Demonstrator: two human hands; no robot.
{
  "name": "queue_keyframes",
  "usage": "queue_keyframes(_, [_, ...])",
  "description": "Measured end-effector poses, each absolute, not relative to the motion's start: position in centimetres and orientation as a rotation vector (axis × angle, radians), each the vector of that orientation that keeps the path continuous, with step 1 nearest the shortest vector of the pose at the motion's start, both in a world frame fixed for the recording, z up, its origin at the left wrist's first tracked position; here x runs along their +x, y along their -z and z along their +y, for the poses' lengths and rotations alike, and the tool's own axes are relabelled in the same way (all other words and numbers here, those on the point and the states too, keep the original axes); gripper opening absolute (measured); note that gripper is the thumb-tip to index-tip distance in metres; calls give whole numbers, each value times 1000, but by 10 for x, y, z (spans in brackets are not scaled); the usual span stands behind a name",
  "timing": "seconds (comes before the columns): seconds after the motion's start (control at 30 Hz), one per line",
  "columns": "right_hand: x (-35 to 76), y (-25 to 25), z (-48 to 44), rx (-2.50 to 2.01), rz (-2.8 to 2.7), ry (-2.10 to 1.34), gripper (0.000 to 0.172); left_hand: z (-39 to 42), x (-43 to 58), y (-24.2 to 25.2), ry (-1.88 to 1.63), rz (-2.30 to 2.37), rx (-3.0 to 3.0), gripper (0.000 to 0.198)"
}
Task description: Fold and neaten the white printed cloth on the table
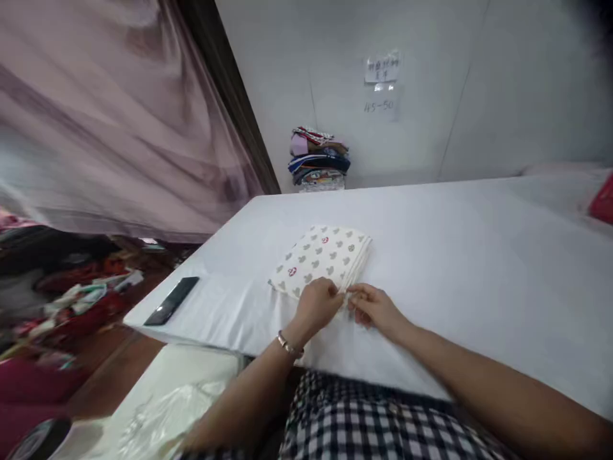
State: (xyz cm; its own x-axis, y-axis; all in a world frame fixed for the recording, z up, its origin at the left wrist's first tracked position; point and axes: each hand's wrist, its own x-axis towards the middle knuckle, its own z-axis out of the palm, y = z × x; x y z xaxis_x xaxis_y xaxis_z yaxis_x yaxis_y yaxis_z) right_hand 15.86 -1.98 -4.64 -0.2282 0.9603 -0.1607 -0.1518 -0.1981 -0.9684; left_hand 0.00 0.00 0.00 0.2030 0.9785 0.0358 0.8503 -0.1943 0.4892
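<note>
A folded white cloth [318, 259] with small grey and red prints lies on the white-covered table in front of me. My left hand [320, 303] rests at its near edge, thumb and fingers pinched on the cloth's near right corner. Close beside it, my right hand [376, 310] is closed too, its thumb and index finger pinching the same corner. The layered folds show along the cloth's right side. Fingertips partly hide the corner.
A dark phone [172, 300] lies at the table's left edge. Against the wall stands a stack of folded fabrics [319, 160]. A pink curtain [143, 128] hangs at left, with heaped clothes [81, 300] below. A red item [602, 201] sits far right.
</note>
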Motion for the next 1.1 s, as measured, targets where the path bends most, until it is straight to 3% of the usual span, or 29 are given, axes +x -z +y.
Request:
queue_keyframes(0.57, [162,50,-19,-1045,-1067,-1872,37,-12,6,2,-401,1688,2409,6])
queue_keyframes(0.77, [165,49,-21,-1025,-1087,-1922,53,-10,8,-2,-391,1747,2395,11])
queue_keyframes(1.1, [167,41,-13,-1126,-819,-1737,33,-1,4,-5,-370,1876,2300,9])
